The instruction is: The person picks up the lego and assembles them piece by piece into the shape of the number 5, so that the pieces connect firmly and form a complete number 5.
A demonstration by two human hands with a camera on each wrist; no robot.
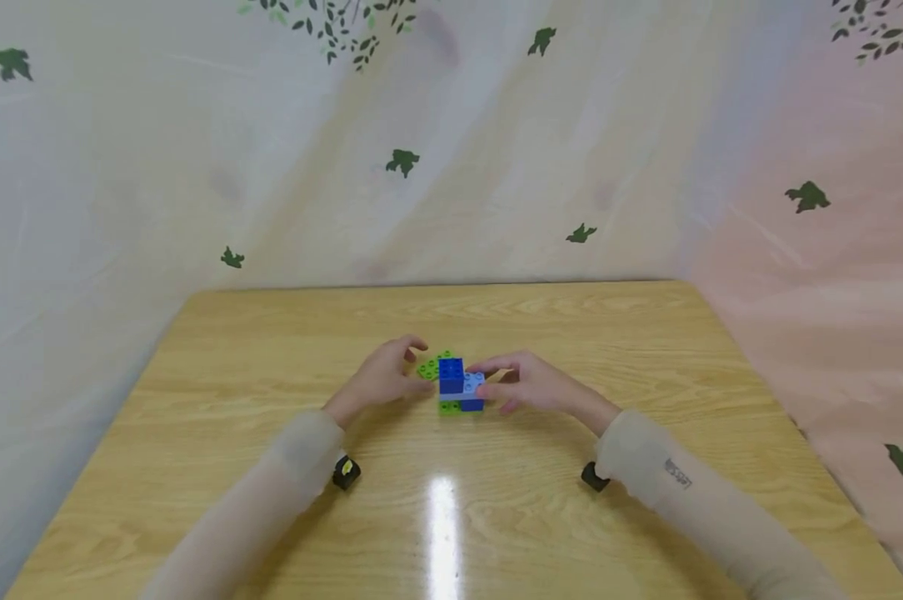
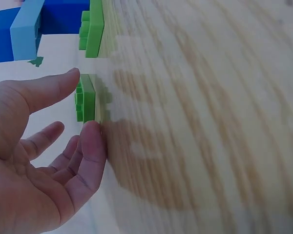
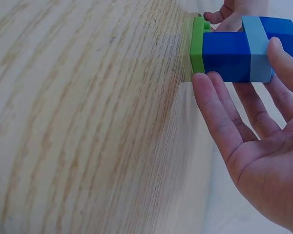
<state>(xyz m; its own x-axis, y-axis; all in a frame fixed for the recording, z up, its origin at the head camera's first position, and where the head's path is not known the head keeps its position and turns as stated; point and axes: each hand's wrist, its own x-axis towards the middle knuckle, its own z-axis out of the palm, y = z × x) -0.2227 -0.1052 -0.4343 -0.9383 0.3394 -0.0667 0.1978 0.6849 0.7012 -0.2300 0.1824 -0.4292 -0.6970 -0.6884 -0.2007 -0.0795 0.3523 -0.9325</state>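
Note:
A stack of toy building bricks stands on the table, with a dark blue brick (image 1: 451,375) on top and a light blue brick (image 1: 473,382) under it. Below these are another dark blue brick (image 3: 227,54) and a green base plate (image 3: 198,46). My right hand (image 1: 530,383) holds the stack from its right side, thumb on the light blue brick and fingers behind. A loose green studded plate (image 1: 427,368) lies left of the stack. Around it my left hand (image 1: 384,375) is spread, thumb and fingertips apart, with no visible grip on it.
The wooden table (image 1: 286,333) reaches back to a pale cloth backdrop (image 1: 481,200) with green leaf and bird prints. A black wrist device (image 1: 346,472) hangs at the left sleeve, and another wrist device (image 1: 593,477) at the right.

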